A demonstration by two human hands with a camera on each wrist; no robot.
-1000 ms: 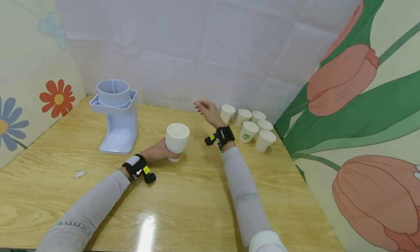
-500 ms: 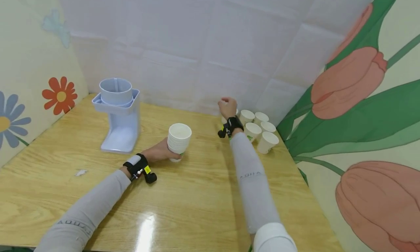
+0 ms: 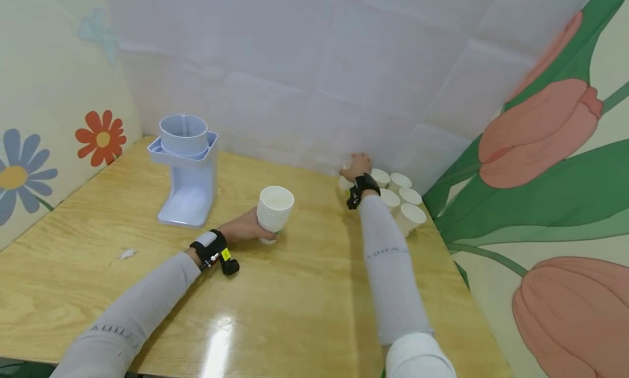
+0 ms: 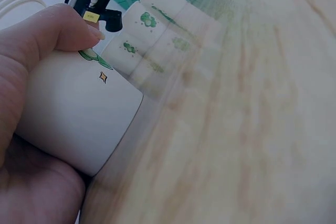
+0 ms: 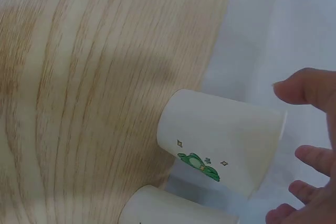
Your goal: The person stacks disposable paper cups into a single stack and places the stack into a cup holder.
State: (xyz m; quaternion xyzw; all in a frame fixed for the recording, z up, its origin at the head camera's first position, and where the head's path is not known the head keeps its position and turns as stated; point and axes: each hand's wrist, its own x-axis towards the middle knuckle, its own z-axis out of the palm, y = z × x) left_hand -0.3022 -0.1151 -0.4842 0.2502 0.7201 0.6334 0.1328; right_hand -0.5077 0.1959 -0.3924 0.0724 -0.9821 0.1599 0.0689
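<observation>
The stack of cups (image 3: pixel 275 206) is upright near the middle of the tabletop (image 3: pixel 295 301), its lower part gripped by the left hand (image 3: pixel 245 228). To the right and farther back, the right hand (image 3: pixel 357 166) is at the leftmost cup (image 5: pixel 220 135), thumb and fingers parted by its rim, not gripping it. More cups (image 3: pixel 411 217) stand upright just beside that one. At left is a blue stand (image 3: pixel 189 195); behind hangs a white sheet (image 3: pixel 270 105).

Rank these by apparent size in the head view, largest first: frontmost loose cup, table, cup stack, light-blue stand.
1. Table
2. Light-blue stand
3. Cup stack, gripped by the left hand
4. Frontmost loose cup
</observation>
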